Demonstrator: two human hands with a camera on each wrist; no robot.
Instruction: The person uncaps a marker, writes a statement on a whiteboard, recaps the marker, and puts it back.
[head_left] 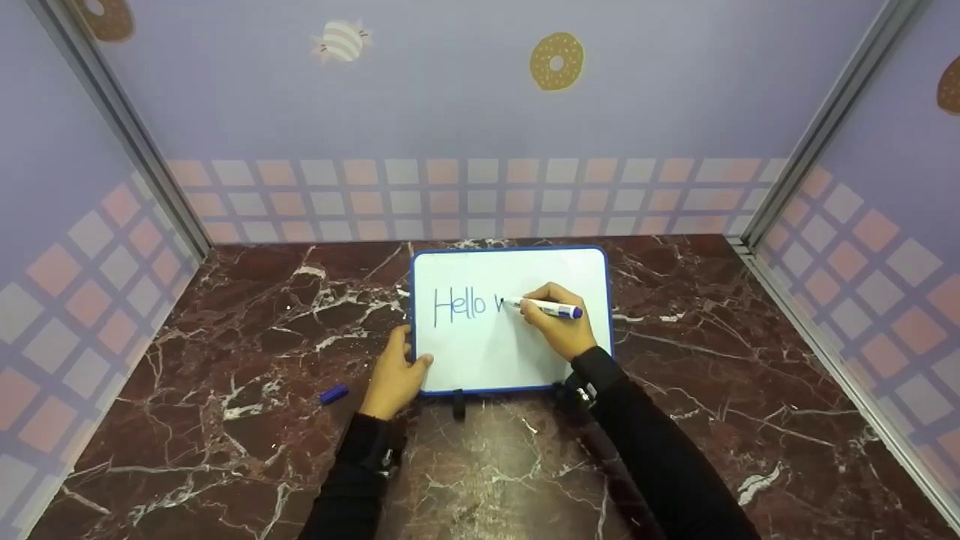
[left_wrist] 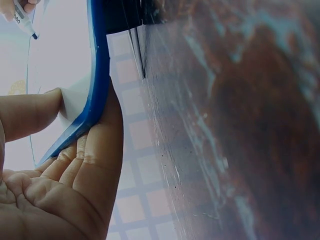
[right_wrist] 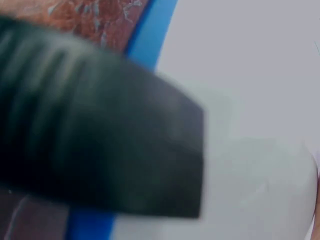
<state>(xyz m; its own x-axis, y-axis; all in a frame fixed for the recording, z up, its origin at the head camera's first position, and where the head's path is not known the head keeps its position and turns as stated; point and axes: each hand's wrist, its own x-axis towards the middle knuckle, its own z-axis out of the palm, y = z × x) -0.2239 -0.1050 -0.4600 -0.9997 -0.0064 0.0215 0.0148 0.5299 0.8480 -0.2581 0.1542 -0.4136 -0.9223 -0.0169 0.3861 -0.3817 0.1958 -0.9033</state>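
Note:
A blue-framed whiteboard (head_left: 480, 360) leans up on black feet (head_left: 459, 405), with "Hello" and the first strokes of another letter in dark blue on it. My left hand (head_left: 394, 379) grips its lower left edge, thumb (left_wrist: 35, 112) over the white face and fingers (left_wrist: 95, 165) behind the frame. In my right hand (head_left: 562, 326) is a white marker (head_left: 555, 308) with a blue end, pinched by thumb and fingers. Its dark tip is at the newest strokes. The right wrist view shows the board's surface (right_wrist: 240, 65), with the right hand mostly out of frame.
A blue marker cap (head_left: 334, 394) lies on the dark red marbled table (head_left: 247, 450), left of my left hand. Patterned walls (head_left: 450, 97) enclose the table at the back and both sides. A dark ribbed piece (right_wrist: 115, 130) blocks much of the right wrist view.

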